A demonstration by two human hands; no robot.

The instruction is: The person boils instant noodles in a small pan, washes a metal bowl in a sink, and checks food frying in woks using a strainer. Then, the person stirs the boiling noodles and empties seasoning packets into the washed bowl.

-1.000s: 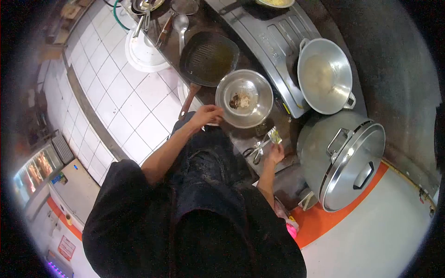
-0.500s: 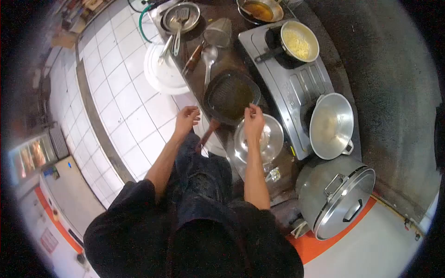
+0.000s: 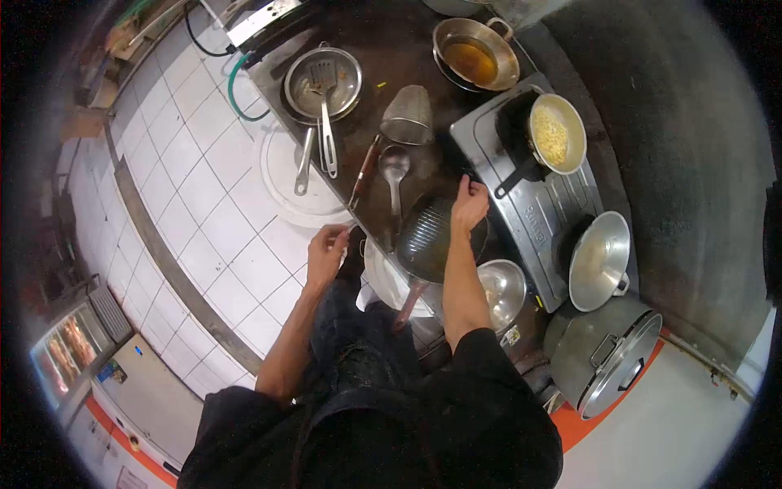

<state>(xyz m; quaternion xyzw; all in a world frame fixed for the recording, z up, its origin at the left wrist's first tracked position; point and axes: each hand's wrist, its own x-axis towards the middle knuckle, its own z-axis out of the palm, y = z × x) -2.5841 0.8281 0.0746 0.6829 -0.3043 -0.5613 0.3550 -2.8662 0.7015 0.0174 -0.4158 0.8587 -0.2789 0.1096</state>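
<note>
My right hand (image 3: 470,204) reaches over the far side of a dark grill pan (image 3: 422,240), beside the stove's front edge. Its fingers are pressed together, and whatever they may pinch is too small to make out. My left hand (image 3: 327,248) hangs off the counter's near edge, fingers loosely curled and slightly apart, with nothing visible in it. The grill pan has a ribbed bottom and a brown handle pointing toward me. A metal ladle (image 3: 394,167) lies beside it. Partly behind my right forearm is a metal bowl (image 3: 507,289).
A steel gas stove (image 3: 533,212) carries a saucepan of yellowish-white bits (image 3: 554,138) and an aluminium wok (image 3: 601,262). Behind are a pan of brown liquid (image 3: 472,63), a mesh strainer (image 3: 407,118) and a bowl with a slotted turner (image 3: 323,75). A large lidded pot (image 3: 599,350) stands right.
The view has shifted, so the counter sits lower in the picture. My right hand has moved from the grill pan's rim near the bowl to the stove's edge. The left stays beside the counter.
</note>
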